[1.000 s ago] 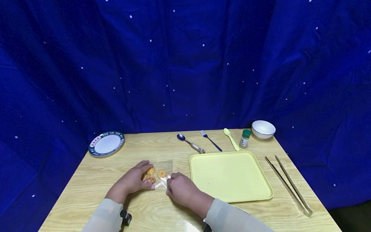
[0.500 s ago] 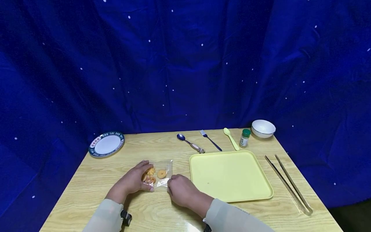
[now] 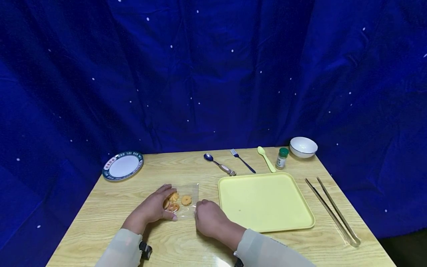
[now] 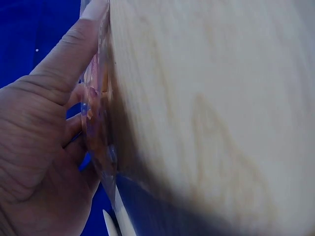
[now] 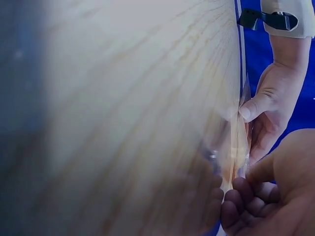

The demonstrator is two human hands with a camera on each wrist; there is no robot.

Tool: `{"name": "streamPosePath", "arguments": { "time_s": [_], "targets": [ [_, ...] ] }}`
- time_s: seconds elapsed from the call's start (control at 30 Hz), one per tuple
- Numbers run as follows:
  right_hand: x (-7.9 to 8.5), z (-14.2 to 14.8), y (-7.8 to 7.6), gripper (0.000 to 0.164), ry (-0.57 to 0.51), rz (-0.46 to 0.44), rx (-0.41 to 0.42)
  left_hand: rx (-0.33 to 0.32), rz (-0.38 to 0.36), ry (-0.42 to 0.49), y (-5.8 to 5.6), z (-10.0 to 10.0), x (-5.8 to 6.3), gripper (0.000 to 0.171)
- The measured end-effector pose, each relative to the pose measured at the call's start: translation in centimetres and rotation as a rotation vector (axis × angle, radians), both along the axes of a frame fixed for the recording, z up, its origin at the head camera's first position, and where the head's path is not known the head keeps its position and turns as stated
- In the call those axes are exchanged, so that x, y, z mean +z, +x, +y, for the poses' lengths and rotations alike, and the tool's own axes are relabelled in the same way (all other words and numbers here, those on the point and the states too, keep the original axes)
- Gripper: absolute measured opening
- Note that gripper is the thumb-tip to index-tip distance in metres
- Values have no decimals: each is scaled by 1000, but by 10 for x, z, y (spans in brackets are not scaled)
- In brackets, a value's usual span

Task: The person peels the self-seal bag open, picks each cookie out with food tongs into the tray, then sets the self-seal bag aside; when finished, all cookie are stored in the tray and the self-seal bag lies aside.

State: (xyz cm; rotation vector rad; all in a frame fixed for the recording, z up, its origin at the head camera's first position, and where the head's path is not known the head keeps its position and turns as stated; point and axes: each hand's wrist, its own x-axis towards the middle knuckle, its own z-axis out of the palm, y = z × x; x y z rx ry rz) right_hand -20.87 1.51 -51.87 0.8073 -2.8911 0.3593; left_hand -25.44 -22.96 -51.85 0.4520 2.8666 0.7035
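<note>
A clear plastic bag of cookies [image 3: 190,190] lies on the wooden table, left of the middle in the head view. Through the film show a ring-shaped cookie [image 3: 186,200], a ridged flower-shaped one [image 3: 174,197] and a browner one [image 3: 173,207]. My left hand [image 3: 154,205] grips the bag's left part, fingers along the far side and thumb along the near side. At the opposite edge my right hand [image 3: 211,219] pinches the film, its fingers curled in. In the right wrist view, the bag [image 5: 239,142] stretches between both hands.
A pale yellow tray [image 3: 267,204] lies just right of my right hand, with metal tongs [image 3: 333,213] beyond it. Along the back are a plate [image 3: 123,166], a spoon [image 3: 218,165], a fork [image 3: 243,162], a yellow spoon [image 3: 267,160], a green-capped jar [image 3: 281,159] and a white bowl [image 3: 303,148].
My right hand has shifted slightly to the right at the bag's edge, and the film's shine has changed. My left hand stays in place.
</note>
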Motion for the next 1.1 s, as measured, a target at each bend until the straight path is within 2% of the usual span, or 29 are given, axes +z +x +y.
{"name": "streamPosePath", "arguments": {
  "time_s": [0.17,0.27,0.57,0.97,1.1],
  "targets": [
    [0,1,0,21,-47,-70,-74,6,-2,-7,1,1,1,104],
    [0,1,0,20,-61,-75,-99,6,-2,-9,0,1,1,104],
    [-1,3,-2,23,-77,-13,-102,8,0,-4,0,1,0,105],
    [4,5,-1,21,-123,-36,-104,3,7,0,1,1,1,105],
    [3,6,-1,21,-166,-84,-97,4,1,3,1,1,1,105]
  ]
}}
